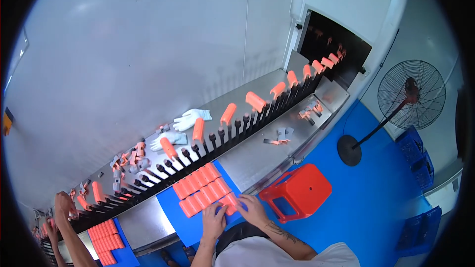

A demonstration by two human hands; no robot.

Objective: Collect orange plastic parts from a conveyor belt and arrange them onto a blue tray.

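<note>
My left hand [213, 221] and my right hand [253, 209] meet at the near edge of a blue sheet. Between them is a curved orange shell [229, 201], with the fingers of both hands closed on its ends. It lies at the near right corner of a block of like orange shells [202, 188], set side by side in rows on the blue sheet [170, 212]. Just beyond the sheet runs a line of black upright holders [213, 141]; some carry an orange shell [198, 129], others carry nothing.
The holder line runs into a dark opening [336, 44] at the right. White gloves [190, 118] and small grey-orange parts [133, 158] lie behind it. A co-worker's hand [63, 202] is at the left, near more shells [105, 237]. A red stool [309, 190] and a fan [410, 94] stand right.
</note>
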